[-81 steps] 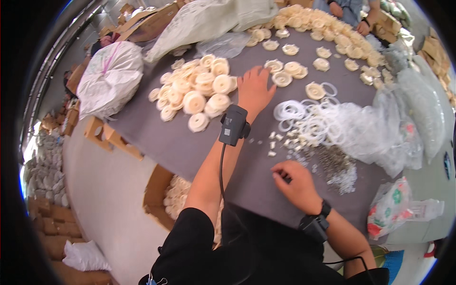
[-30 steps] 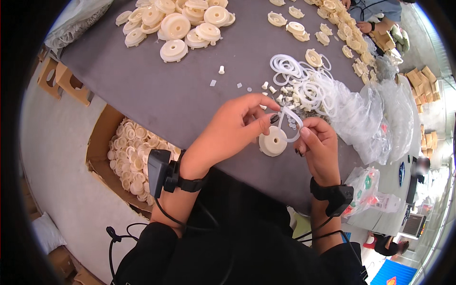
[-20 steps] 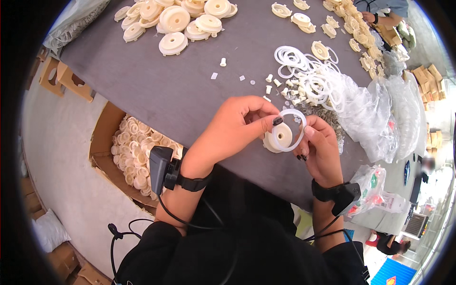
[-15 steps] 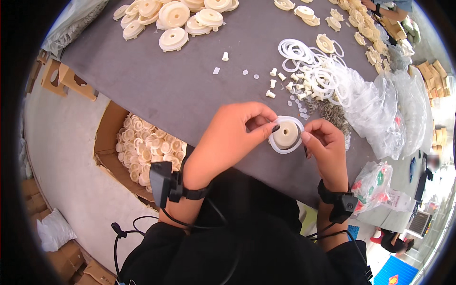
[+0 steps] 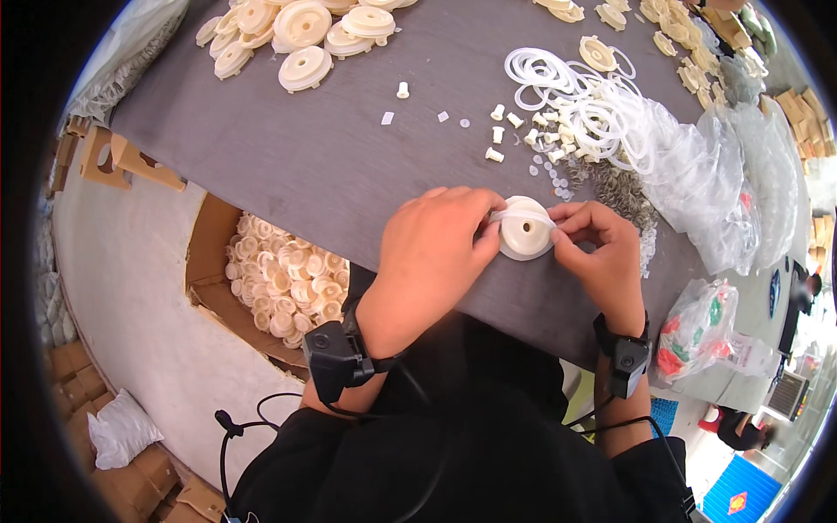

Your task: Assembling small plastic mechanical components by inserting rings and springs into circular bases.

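A cream round plastic disc (image 5: 528,240) with a small hole in its middle is between my two hands, over the table's near part. Across its far part lies a translucent white ring (image 5: 524,214), pulled tight. My left hand (image 5: 443,240) pinches the ring at the disc's left edge, thumb and fingers together. On the opposite side my right hand (image 5: 600,240) grips the ring between thumb and fingertips. The fingers partly hide both ends of the ring.
Beyond my hands lie loose white rings (image 5: 602,122), small white plugs (image 5: 497,134), clear little discs (image 5: 558,181) and a heap of metal springs (image 5: 623,196). Assembled cream discs (image 5: 305,68) are piled at the far left. An open carton (image 5: 205,253) of cream parts stands below the table edge.
The ring, loose around the disc earlier, now lies tight across its far part. Both hands have stayed close to the disc. The whole view has shifted slightly.
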`<state>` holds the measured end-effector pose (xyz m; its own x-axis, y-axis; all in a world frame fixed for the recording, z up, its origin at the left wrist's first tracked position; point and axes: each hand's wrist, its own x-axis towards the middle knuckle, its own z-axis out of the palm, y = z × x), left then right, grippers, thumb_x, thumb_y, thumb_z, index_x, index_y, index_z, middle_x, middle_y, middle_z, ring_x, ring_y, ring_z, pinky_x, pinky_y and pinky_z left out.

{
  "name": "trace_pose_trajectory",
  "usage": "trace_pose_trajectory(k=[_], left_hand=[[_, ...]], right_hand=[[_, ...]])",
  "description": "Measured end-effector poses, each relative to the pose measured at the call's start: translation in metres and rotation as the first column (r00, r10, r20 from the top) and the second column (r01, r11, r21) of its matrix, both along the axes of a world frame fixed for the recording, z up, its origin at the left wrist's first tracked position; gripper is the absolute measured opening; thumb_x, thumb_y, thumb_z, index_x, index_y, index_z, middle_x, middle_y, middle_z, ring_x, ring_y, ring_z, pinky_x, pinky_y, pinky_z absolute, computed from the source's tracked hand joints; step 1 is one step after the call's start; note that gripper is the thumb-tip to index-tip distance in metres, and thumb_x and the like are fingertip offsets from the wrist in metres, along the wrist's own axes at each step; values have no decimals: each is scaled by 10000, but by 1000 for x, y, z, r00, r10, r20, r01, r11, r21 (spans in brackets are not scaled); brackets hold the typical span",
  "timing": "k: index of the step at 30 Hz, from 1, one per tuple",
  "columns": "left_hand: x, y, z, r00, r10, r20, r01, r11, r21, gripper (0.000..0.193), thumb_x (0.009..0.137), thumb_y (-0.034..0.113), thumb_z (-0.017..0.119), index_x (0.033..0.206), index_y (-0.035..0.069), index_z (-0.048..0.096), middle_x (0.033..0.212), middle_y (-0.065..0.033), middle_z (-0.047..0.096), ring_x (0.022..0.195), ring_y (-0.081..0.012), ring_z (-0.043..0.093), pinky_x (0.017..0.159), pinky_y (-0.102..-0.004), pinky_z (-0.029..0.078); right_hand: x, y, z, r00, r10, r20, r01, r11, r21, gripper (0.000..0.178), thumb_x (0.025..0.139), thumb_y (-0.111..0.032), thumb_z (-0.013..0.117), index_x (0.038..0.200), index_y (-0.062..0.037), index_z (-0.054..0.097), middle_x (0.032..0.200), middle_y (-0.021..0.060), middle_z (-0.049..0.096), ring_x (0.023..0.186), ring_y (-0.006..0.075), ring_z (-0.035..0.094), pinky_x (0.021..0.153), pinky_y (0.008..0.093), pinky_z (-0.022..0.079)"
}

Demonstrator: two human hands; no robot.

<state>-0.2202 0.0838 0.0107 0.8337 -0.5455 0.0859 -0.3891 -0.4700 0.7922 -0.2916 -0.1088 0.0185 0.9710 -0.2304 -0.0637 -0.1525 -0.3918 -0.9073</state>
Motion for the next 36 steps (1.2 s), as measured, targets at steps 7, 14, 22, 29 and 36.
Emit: trace_pose_trajectory(k=[7,14,22,29,36], left_hand=[[6,-2,-1,998,-18,60,13,997,80,136,801,119,630,924,69,655,783,-83,651,731,-269,617,647,-375,477],[11,-6,9,999,-13,42,7,992,129,98,848,136,585,887,65,641,797,-133,661,779,-342,628,653,-424,475],[14,-12,7,1000,-3,17,0,977,212,111,862,174,589,910,76,608,771,-127,659,754,-345,630,639,-437,474],[24,-13,3,1000,-23,8,20,962,271,158,883,224,568,872,77,624,696,-78,655,692,-301,639,607,-400,472],[29,-16,4,1000,-18,18,12,957,289,197,886,240,568,813,71,636,637,-62,635,647,-287,629,591,-397,465]], right_hand=[[4,0,-8,999,-48,18,48,999,-15,125,783,-77,687,787,17,605,859,73,697,671,80,591,616,226,473],[5,2,-3,998,-67,-14,68,997,23,103,822,-63,660,793,13,597,881,64,691,676,71,591,595,220,464],[5,1,-13,994,-109,13,104,970,218,258,837,-19,656,1058,-27,522,885,55,671,739,70,610,643,202,458],[9,3,-6,992,-125,-30,129,975,180,300,841,-20,652,1095,-37,494,895,62,673,750,70,614,624,190,443],[12,7,-4,984,-172,-45,178,967,181,265,847,-12,642,1060,-30,485,871,70,666,737,69,603,621,199,451]])
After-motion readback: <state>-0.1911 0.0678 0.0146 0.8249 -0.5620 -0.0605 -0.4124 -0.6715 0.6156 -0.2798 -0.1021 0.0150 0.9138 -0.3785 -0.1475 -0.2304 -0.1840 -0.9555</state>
